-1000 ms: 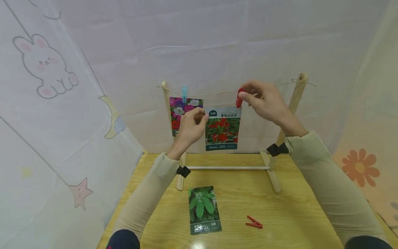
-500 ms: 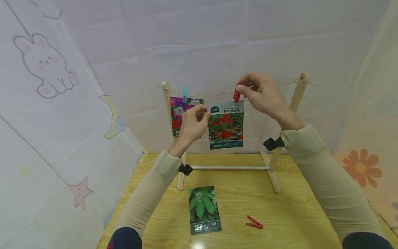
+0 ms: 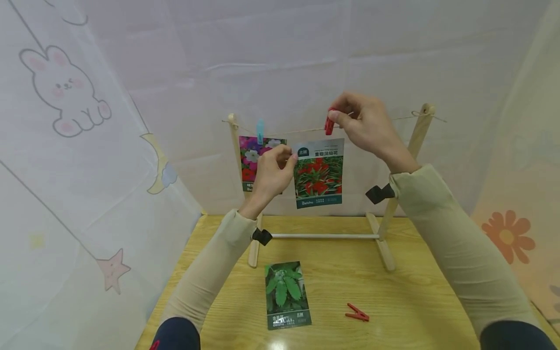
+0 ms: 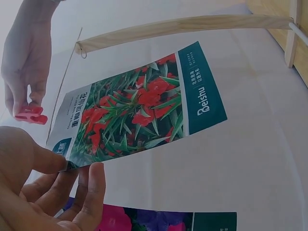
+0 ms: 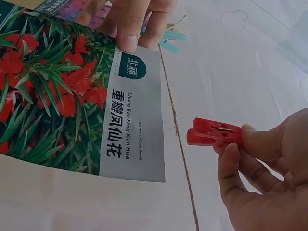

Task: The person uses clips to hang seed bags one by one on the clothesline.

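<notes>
My left hand pinches the upper left edge of a seed packet with red flowers, its top edge just under the string. In the left wrist view, the thumb lies on the front of this packet and the fingers behind it. My right hand pinches a red clothespin by its handle end. In the right wrist view, the clothespin points at the string, apart from the packet. To the left, a light blue clothespin holds a second flower packet on the string, partly behind my left hand.
The string runs between two wooden posts joined low by a white rod. On the wooden table lie a green-leaf seed packet and another red clothespin. A printed cloth hangs behind.
My right hand has moved up and a little left with the red clothespin, away from the packet's top edge. My left hand has shifted slightly right, and the packet has risen nearer the string.
</notes>
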Demonstrator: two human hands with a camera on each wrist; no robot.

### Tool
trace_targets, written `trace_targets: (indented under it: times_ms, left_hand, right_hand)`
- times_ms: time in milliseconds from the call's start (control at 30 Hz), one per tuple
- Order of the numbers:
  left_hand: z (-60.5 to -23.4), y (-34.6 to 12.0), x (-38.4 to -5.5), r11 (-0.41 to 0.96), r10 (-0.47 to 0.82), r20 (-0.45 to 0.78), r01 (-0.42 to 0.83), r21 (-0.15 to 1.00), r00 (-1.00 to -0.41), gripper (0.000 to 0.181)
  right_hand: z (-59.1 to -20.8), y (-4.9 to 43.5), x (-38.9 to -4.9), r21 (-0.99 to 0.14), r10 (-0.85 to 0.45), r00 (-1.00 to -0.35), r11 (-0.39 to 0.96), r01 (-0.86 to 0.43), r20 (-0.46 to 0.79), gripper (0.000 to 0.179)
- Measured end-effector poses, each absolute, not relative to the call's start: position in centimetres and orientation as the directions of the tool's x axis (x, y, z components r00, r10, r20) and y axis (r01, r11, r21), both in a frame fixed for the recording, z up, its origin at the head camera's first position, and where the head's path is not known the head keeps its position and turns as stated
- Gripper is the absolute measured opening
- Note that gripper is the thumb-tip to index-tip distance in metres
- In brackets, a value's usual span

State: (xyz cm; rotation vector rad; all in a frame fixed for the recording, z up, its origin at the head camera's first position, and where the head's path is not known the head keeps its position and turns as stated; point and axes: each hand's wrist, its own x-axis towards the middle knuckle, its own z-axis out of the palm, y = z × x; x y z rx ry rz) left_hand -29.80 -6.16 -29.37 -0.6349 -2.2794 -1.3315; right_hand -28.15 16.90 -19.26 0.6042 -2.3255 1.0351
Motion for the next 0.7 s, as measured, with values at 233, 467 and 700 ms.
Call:
trace_targets:
  times_ms: [233, 467, 700]
  left_hand:
    - [-29.4, -6.0, -30.1, 0.437, 0.172, 0.568, 0.579, 0.688, -0.805, 0.02]
    - [-29.3, -5.8, -30.1, 0.427, 0.182, 0.589, 0.603, 0.674, -0.788, 0.02]
    - [-29.5, -5.9, -30.3, 0.432, 0.184, 0.602, 0.614, 0.66, -0.777, 0.019]
  right_hand:
    - [-19.4, 16.3, -29.1, -0.525, -0.174, -0.751, 0.615, -0.588, 0.637, 0.018]
    - [-19.7, 16.3, -29.8, -0.501, -0.18, -0.734, 0.623, -0.6, 0.655, 0.016]
    - [-19.9, 16.2, -29.9, -0.505, -0.184, -0.742, 0.626, -0.594, 0.645, 0.017]
